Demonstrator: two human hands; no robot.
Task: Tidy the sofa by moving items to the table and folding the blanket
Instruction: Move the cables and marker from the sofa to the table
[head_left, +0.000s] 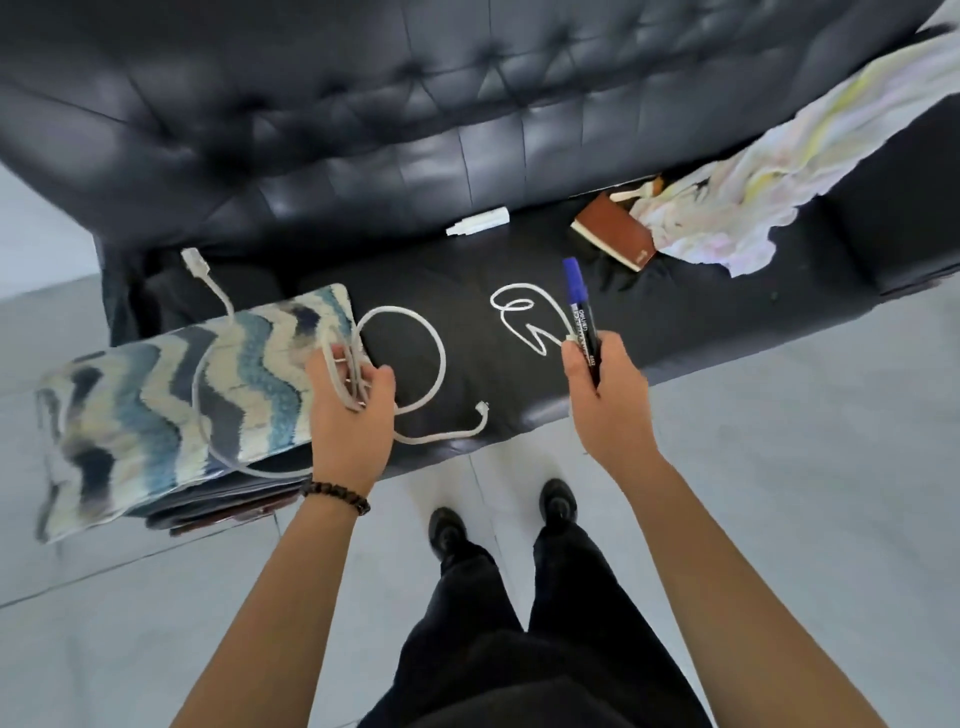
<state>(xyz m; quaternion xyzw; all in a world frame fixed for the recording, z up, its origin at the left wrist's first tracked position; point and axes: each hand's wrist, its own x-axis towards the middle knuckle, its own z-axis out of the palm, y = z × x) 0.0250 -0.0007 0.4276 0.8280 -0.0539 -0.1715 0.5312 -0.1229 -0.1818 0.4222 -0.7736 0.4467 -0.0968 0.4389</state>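
Note:
My left hand (349, 410) grips several loops of a grey network cable (435, 358) over the front of the black sofa seat (727, 312); its plug end (195, 258) lies far left. My right hand (605, 395) holds a blue-capped marker (579, 306) upright, and a thin white cable (519, 317) runs from the seat up to the same hand. A white marker (478, 220) lies at the seat's back. A brown notebook (613, 231) sits right of it, partly under a crumpled pale blanket (769, 171) draped over the right armrest.
A blue-and-cream wavy patterned cushion (171, 405) lies on the sofa's left end, with the grey cable crossing it. Grey tiled floor (805, 467) surrounds the sofa. My legs and black shoes (449, 525) stand just in front of the seat.

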